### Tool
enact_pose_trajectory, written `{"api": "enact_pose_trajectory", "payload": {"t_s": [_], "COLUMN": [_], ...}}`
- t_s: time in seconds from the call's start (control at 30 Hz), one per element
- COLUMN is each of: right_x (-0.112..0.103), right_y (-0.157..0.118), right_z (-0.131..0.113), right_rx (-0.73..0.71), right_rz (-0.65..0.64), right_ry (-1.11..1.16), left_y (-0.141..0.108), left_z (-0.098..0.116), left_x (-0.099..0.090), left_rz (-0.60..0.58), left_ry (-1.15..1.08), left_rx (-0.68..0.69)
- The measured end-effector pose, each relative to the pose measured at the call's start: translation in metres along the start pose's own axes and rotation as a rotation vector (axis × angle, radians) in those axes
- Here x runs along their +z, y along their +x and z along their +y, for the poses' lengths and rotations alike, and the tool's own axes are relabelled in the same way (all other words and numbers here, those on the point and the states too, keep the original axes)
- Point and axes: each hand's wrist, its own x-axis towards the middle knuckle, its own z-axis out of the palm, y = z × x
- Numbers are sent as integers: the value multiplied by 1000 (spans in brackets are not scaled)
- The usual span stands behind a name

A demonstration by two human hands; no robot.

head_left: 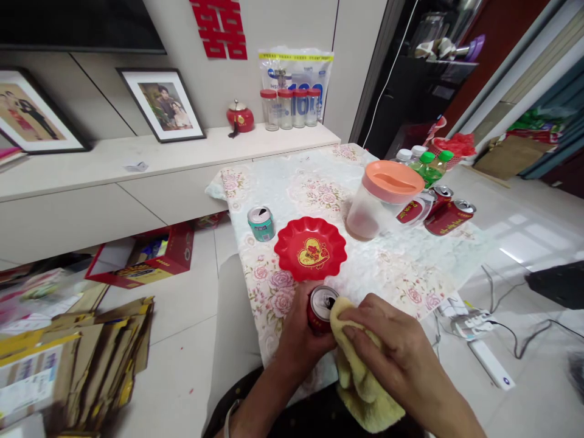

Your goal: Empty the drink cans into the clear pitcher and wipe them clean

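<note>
An opened red can (322, 304) stands upright in my left hand (298, 334), whose fingers wrap round it at the table's near edge. My right hand (387, 340) pinches a yellow cloth (365, 389) and presses it against the can's right side; the cloth hangs down over my lap. Just beyond the can lies a red scalloped plate (311, 249) with a gold heart on it. To the left of the plate is a small green can (261, 224), its top opened.
A pitcher (374, 201) with an orange lid, red cans (449, 216) and green-capped bottles (427, 167) stand on the flowered tablecloth (319, 190). Flattened cardboard (100, 353) lies on the floor at left, a power strip (472, 322) at right. Jars (285, 111) line the cabinet.
</note>
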Motion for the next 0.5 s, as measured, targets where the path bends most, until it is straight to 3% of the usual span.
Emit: {"api": "enact_pose_trajectory", "payload": {"t_s": [0.07, 0.17, 0.33, 0.4, 0.5], "right_x": [5, 10, 7, 9, 24], "right_y": [-3, -8, -2, 6, 16], "right_z": [0, 2, 14, 25, 45], "right_rx": [-52, -74, 10, 75, 195], "right_rz": [57, 41, 136, 215, 304], "right_ry": [-72, -224, -476, -396, 63], "left_y": [0, 0, 0, 0, 0], "left_z": [1, 3, 2, 2, 1], "left_x": [-1, -1, 0, 0, -1], "left_rz": [-7, -28, -37, -40, -29], "left_ry": [0, 30, 93, 114, 41], "left_rx": [-5, 13, 54, 75, 57]}}
